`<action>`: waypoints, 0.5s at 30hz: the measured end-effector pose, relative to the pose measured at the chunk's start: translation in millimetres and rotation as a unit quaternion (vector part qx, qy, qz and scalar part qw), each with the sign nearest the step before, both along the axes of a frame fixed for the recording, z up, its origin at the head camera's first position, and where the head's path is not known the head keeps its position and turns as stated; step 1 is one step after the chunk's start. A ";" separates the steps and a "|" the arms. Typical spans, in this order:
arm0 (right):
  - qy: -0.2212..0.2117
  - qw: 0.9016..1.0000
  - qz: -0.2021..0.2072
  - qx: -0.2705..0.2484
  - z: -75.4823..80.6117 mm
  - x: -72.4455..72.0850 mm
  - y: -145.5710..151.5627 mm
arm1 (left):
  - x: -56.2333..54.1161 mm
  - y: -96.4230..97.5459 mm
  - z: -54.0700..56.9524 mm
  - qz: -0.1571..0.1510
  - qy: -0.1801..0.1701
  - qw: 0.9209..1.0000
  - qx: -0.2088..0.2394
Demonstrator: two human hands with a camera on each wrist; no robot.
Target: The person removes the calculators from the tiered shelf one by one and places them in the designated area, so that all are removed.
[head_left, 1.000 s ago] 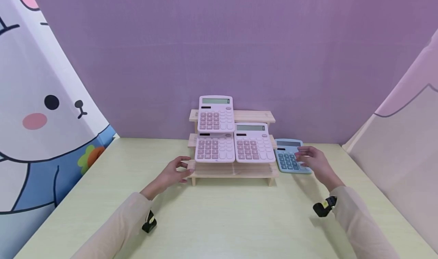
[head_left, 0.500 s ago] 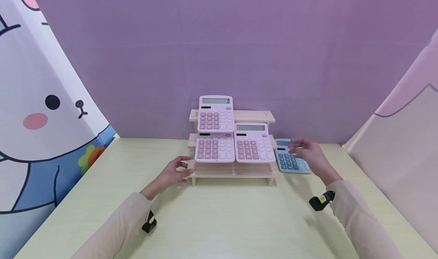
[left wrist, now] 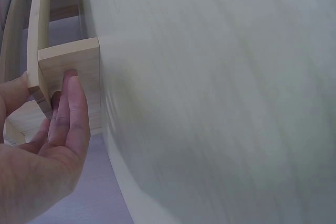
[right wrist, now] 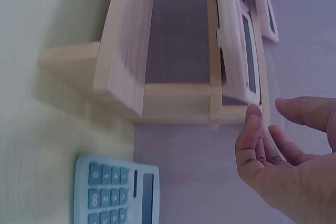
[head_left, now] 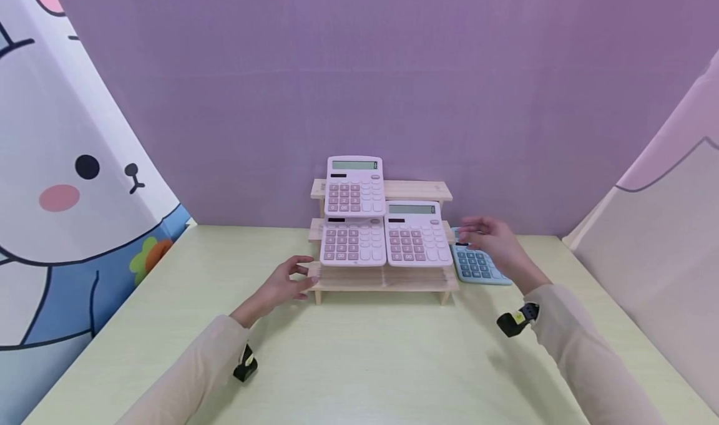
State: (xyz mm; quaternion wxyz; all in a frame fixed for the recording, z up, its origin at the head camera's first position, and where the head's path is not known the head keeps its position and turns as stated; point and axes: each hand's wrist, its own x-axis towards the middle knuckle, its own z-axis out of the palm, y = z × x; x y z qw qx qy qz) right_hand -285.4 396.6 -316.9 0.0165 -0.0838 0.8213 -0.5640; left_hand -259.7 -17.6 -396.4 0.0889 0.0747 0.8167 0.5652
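Note:
A three-step wooden display stand (head_left: 387, 279) carries three pink calculators: one calculator (head_left: 355, 186) at the top left, another (head_left: 352, 243) below it, partly covered, and a third (head_left: 418, 234) beside that on the middle step. My left hand (head_left: 281, 283) grips the left end of the bottom step; in the left wrist view the thumb lies over the board (left wrist: 37, 72) and the fingers reach beneath. My right hand (head_left: 497, 244) hovers at the stand's right end, fingers bent and apart, nothing between them. In the right wrist view its fingertips come close to the middle-step calculator's upper corner.
A blue calculator (head_left: 477, 266) lies on the pale table (head_left: 365, 356) to the right of the stand, partly hidden by the right hand. Behind rises a purple backdrop (head_left: 359, 75). Printed cloths (head_left: 84, 225) hang at the left and right.
My right hand has moved left and slightly away from me, from over the blue calculator toward the stand's right end. The left hand has stayed in place on the stand.

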 end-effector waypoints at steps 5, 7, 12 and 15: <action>-0.006 1.000 0.011 -0.012 2.4 -2.3 -10.2 | 0.1 -0.5 0.5 0.002 -0.003 1.000 0.002; -0.012 1.000 0.011 -0.010 3.2 -3.3 -13.8 | -0.1 -0.5 0.2 0.003 -0.004 1.000 0.002; -0.019 1.000 0.017 -0.005 6.1 -6.1 -22.2 | 0.0 0.0 0.2 0.006 -0.004 1.000 0.002; -0.022 0.999 0.024 -0.013 8.4 -7.9 -28.0 | 0.3 -0.2 0.6 0.006 -0.005 1.000 0.002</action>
